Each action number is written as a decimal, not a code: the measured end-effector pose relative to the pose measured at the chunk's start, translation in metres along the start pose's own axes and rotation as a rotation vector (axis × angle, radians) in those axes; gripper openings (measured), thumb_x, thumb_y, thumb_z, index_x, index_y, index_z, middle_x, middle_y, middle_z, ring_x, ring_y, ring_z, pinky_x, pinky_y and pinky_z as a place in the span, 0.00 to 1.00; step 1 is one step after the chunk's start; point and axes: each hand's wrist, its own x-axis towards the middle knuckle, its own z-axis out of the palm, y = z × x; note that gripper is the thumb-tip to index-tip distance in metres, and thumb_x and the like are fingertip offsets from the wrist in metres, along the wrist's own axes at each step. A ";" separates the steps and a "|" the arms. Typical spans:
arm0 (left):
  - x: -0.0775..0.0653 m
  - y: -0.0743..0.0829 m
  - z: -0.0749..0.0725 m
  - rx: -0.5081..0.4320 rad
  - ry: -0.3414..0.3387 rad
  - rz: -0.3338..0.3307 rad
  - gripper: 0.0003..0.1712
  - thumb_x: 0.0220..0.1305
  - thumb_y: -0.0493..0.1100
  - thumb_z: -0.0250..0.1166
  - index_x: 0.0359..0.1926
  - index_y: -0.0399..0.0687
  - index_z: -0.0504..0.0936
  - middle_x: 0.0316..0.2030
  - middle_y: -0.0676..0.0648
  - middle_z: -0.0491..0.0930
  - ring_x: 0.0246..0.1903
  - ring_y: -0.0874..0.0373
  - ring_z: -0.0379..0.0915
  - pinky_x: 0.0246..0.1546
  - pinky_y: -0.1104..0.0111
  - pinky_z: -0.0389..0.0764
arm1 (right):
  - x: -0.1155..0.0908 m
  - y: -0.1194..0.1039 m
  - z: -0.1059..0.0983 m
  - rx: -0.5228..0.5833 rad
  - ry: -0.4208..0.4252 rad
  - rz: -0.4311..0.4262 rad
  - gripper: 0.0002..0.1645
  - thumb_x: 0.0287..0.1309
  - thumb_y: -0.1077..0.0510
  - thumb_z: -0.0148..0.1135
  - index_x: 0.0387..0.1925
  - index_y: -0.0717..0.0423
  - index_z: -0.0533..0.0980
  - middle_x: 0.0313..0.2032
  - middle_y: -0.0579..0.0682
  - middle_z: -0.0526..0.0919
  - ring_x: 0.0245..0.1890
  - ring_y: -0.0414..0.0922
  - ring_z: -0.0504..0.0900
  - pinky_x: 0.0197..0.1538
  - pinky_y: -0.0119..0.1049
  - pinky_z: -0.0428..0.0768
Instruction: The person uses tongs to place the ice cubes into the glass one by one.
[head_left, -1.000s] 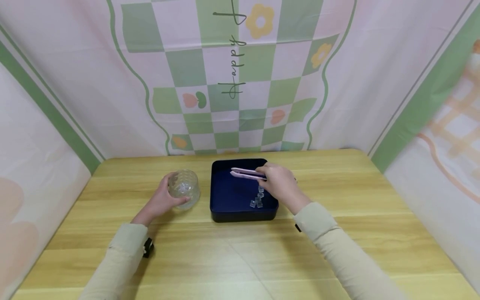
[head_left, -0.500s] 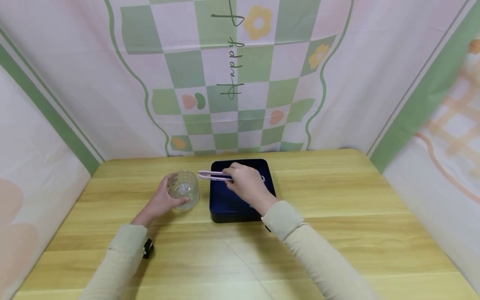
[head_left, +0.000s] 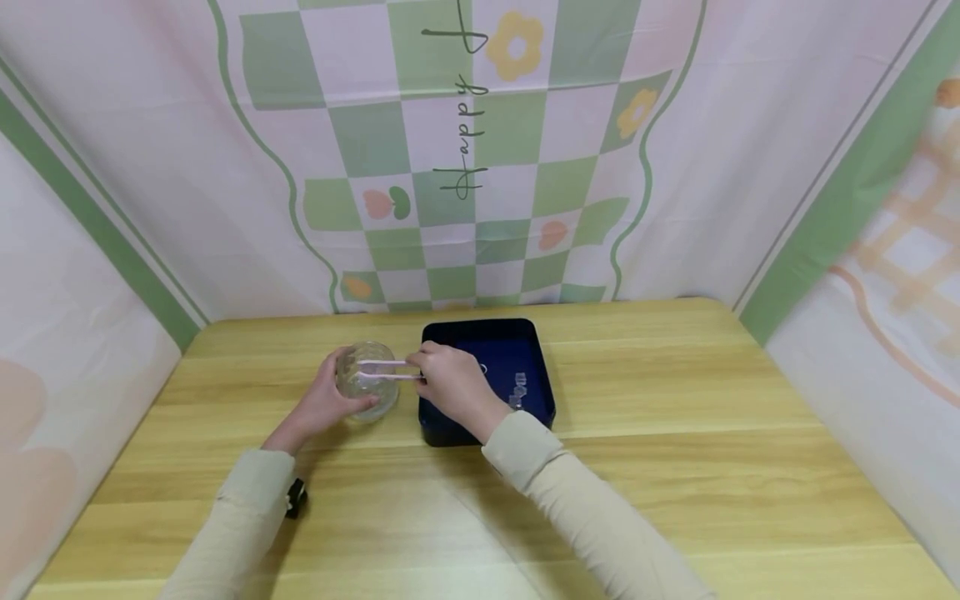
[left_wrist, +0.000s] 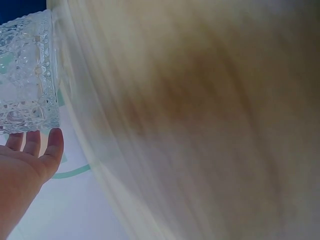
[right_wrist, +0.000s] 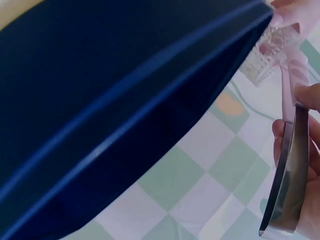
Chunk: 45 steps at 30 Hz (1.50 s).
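Observation:
My left hand (head_left: 328, 398) holds a clear textured glass (head_left: 384, 392) on the wooden table, thumb on its near side; in the left wrist view, fingertips touch the glass (left_wrist: 25, 75). My right hand (head_left: 456, 385) pinches tongs, metal (right_wrist: 295, 180) with pink ends. Those pink arms (head_left: 390, 377) reach left over the glass mouth, their tips apart. Whether anything lies between the tips or inside the glass is hard to tell. Under my right hand stands a dark blue square tray (head_left: 498, 354). Several clear cubes (head_left: 519, 390) lie in its right part, partly hidden by the hand and sleeve.
The wooden table (head_left: 645, 492) ends at the back against a hanging cloth (head_left: 510, 183) with green checks. Cloth also hangs along both sides. A narrow gap separates the glass from the tray's left wall.
My right hand has moved left with the tongs, from above the tray to over the glass. The tong tips have spread apart since half a second ago. My left hand and the glass stayed put.

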 end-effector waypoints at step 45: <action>0.002 -0.005 0.001 0.029 -0.008 -0.032 0.62 0.49 0.55 0.74 0.73 0.44 0.43 0.70 0.32 0.50 0.65 0.32 0.56 0.62 0.40 0.67 | -0.043 0.080 -0.025 0.145 0.068 0.157 0.25 0.48 0.58 0.72 0.50 0.56 0.79 0.47 0.52 0.82 0.41 0.49 0.84 0.38 0.40 0.84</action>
